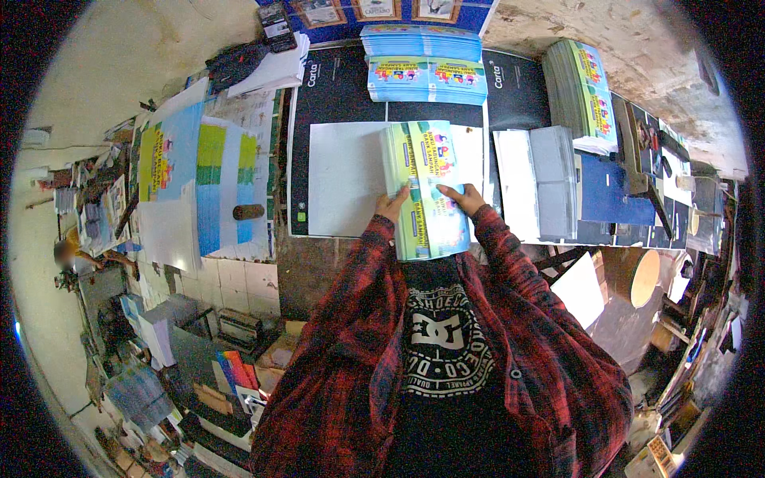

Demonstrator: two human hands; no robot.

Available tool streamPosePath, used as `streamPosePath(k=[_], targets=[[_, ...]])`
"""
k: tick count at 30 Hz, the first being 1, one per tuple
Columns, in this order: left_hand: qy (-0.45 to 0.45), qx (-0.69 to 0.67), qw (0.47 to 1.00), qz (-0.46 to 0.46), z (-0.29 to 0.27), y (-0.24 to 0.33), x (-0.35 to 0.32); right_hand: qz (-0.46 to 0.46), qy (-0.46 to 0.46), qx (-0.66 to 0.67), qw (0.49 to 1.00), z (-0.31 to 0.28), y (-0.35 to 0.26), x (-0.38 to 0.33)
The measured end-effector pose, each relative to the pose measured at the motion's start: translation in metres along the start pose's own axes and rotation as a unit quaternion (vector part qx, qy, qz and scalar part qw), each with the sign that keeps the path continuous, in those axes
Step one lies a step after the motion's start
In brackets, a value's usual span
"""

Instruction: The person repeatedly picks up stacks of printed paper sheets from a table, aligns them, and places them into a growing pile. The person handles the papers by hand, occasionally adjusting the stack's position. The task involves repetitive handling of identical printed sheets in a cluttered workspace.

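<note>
Between my two hands is a stack of printed booklet covers (pixel 430 215), green and light blue with colourful pictures. It stretches from the table's middle to close in front of my chest. My left hand (pixel 390 205) grips the stack's left edge, thumb on top. On the opposite edge my right hand (pixel 466 197) holds it, its thumb also lying over the top cover; the fingers beneath are hidden. Under the stack's far part lies a large white sheet (pixel 347 175) on the black-topped table (pixel 335 88).
Further piles of the covers stand at the back (pixel 426 78) and at the far right (pixel 582 95). White and grey paper stacks (pixel 534 183) lie right of the sheet. On the left are large printed sheets (pixel 171 175) with a dark cylinder (pixel 248 212) on them.
</note>
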State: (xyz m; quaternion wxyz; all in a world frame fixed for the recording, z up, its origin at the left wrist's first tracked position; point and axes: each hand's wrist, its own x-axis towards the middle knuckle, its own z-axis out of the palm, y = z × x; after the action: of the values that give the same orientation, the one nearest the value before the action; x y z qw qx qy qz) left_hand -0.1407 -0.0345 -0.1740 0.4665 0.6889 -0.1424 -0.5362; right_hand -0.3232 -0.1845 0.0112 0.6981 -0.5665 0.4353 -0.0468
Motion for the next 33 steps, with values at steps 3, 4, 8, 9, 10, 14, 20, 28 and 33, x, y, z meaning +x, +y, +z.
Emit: streamPosePath(k=[3, 4, 8, 9, 10, 14, 20, 28, 33], targets=[[-0.046, 0.038, 0.989, 0.134, -0.013, 0.048, -0.032, 0.010, 0.036, 0.054, 0.998, -0.032, 0.044, 0.011], [-0.058, 0.025, 0.982, 0.180, -0.014, 0.063, -0.041, -0.008, 0.057, 0.005, 0.998, -0.038, 0.040, 0.003], [-0.073, -0.096, 0.984, 0.130, 0.001, 0.100, -0.061, -0.174, 0.240, -0.281, 0.913, -0.022, 0.075, 0.018], [-0.081, -0.151, 0.982, 0.074, 0.004, 0.104, -0.061, -0.170, 0.207, -0.290, 0.919, -0.017, 0.068, 0.012], [-0.061, -0.098, 0.990, 0.082, 0.010, 0.107, -0.061, -0.222, 0.225, -0.384, 0.867, -0.018, 0.085, 0.024], [0.023, -0.009, 0.998, 0.062, 0.021, 0.078, -0.040, -0.060, 0.128, 0.076, 0.987, -0.018, 0.074, 0.036], [0.047, -0.030, 0.997, -0.053, 0.015, 0.050, -0.016, -0.056, 0.039, 0.010, 0.998, -0.006, 0.013, 0.005], [-0.015, -0.061, 0.990, 0.128, -0.012, 0.088, -0.057, -0.001, 0.145, -0.113, 0.983, -0.043, 0.126, 0.050], [-0.018, -0.003, 0.983, 0.181, -0.037, 0.056, -0.039, -0.149, 0.219, -0.282, 0.922, -0.014, 0.069, 0.014]])
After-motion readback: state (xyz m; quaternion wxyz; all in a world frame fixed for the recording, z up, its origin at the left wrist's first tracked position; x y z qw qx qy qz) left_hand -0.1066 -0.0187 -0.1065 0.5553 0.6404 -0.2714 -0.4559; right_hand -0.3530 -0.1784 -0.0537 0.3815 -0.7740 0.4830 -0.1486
